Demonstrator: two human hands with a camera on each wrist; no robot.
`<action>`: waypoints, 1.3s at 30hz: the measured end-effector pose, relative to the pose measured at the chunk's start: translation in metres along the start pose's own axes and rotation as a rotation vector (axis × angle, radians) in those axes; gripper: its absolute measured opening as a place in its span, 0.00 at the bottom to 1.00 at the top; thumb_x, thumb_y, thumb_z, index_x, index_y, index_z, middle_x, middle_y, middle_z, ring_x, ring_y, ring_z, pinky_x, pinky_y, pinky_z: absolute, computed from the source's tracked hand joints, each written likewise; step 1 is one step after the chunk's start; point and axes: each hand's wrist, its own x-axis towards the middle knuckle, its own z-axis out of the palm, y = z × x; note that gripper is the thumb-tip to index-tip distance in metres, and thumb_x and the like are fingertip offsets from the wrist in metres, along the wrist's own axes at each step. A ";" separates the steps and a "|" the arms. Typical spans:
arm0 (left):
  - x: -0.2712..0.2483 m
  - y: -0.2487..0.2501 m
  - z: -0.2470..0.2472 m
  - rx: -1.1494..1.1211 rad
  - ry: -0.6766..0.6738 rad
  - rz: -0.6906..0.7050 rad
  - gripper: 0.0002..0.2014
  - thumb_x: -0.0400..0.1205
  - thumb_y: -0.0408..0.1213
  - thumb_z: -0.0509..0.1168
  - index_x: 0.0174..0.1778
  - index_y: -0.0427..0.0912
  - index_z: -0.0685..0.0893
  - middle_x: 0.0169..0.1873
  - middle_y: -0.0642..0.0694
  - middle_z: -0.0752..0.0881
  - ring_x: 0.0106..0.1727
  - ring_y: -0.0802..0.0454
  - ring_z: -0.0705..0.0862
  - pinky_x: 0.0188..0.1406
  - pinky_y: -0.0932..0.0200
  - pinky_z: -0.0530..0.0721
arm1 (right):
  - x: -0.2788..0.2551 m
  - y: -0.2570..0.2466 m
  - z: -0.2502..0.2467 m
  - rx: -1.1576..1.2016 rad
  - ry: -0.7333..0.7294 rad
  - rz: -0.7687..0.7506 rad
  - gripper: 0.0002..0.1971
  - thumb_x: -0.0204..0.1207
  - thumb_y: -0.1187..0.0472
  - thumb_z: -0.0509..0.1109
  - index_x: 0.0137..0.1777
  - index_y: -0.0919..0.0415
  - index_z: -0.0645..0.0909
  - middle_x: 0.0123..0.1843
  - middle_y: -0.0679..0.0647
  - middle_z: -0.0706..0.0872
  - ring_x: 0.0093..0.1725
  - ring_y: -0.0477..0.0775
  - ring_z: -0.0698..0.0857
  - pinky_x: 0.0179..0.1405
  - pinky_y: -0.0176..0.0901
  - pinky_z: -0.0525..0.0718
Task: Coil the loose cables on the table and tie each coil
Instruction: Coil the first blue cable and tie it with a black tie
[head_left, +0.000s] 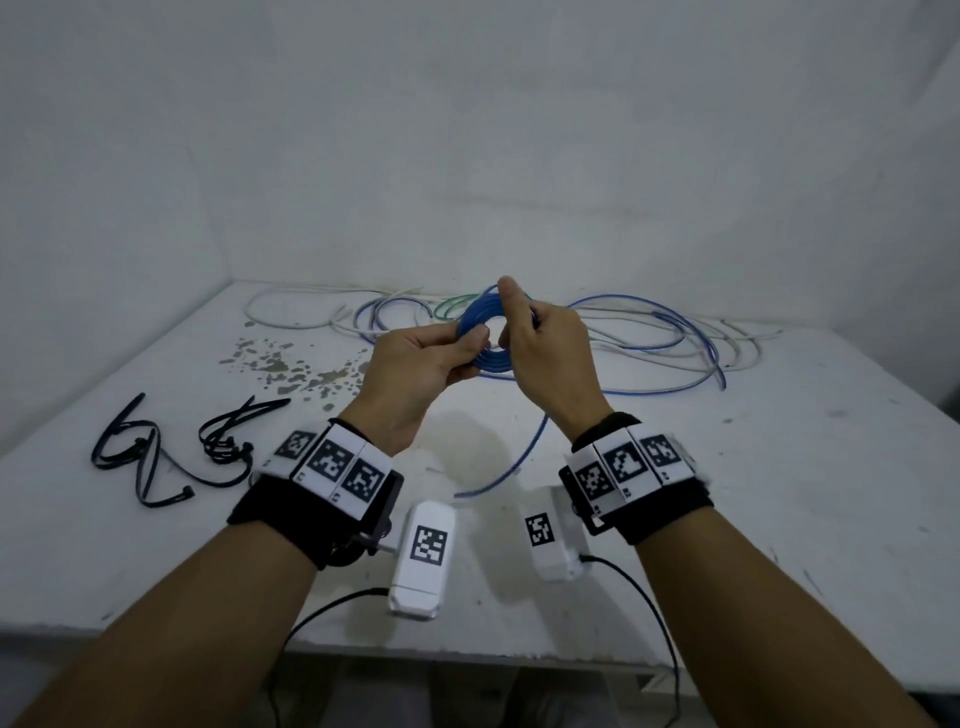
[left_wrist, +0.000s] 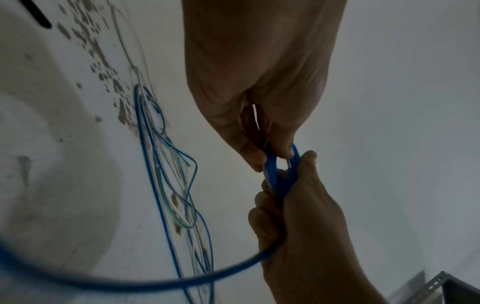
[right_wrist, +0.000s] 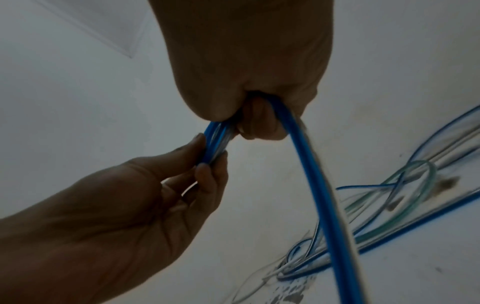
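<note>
**Above the bench, both hands on a small blue coil**

Above the middle of the white bench (head_left: 779, 467), the head view shows the left hand (head_left: 415, 379) pinching the near-left edge of a small blue coil (head_left: 480, 332) between thumb and fingers, while the right hand (head_left: 545, 358) closes round its right side with the thumb raised. A blue tail (head_left: 524, 457) drops from the coil to the bench between the wrists. Behind lies a tangle of loose cables (head_left: 649, 338), blue, white and green. Only this view shows the black cable ties (head_left: 156, 452) lying to the left, well apart from the coil, and the grey flaked patch (head_left: 291, 364) in the bench paint.

From the left wrist, the left hand (left_wrist: 259, 82) comes down from above and the right hand (left_wrist: 306, 226) rises from below, meeting on the coil (left_wrist: 279, 174), which stands edge-on as a narrow ring. Here the tail (left_wrist: 130, 283) is seen leaving the right fist and sweeping left; motion blur softens it.

From the right wrist, the right hand (right_wrist: 246, 72) is curled round the cable, the tail (right_wrist: 319, 195) running out of the fist downward. The left hand's (right_wrist: 116, 205) fingertips (right_wrist: 205, 172) pinch the coil (right_wrist: 215, 142), which seems to hold several turns, though blur makes that hard to tell.
</note>
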 end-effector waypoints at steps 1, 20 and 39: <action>0.001 0.000 0.002 -0.006 0.024 0.007 0.08 0.81 0.32 0.71 0.54 0.34 0.90 0.39 0.44 0.90 0.42 0.53 0.86 0.45 0.64 0.87 | -0.001 -0.002 0.002 0.017 0.022 -0.018 0.34 0.87 0.43 0.59 0.32 0.77 0.76 0.28 0.68 0.79 0.24 0.46 0.71 0.25 0.33 0.69; 0.001 0.013 0.013 -0.052 -0.005 -0.004 0.11 0.81 0.32 0.71 0.55 0.30 0.89 0.43 0.41 0.91 0.41 0.53 0.89 0.43 0.65 0.87 | -0.009 -0.020 0.012 0.431 0.194 0.104 0.27 0.86 0.46 0.62 0.33 0.67 0.72 0.26 0.52 0.72 0.27 0.47 0.72 0.30 0.43 0.75; 0.000 0.013 0.000 0.047 0.092 0.059 0.14 0.82 0.28 0.70 0.36 0.39 0.71 0.41 0.38 0.93 0.42 0.46 0.93 0.38 0.62 0.89 | -0.008 -0.006 0.010 0.426 0.298 0.168 0.24 0.89 0.44 0.54 0.37 0.61 0.68 0.30 0.54 0.63 0.28 0.48 0.63 0.28 0.37 0.65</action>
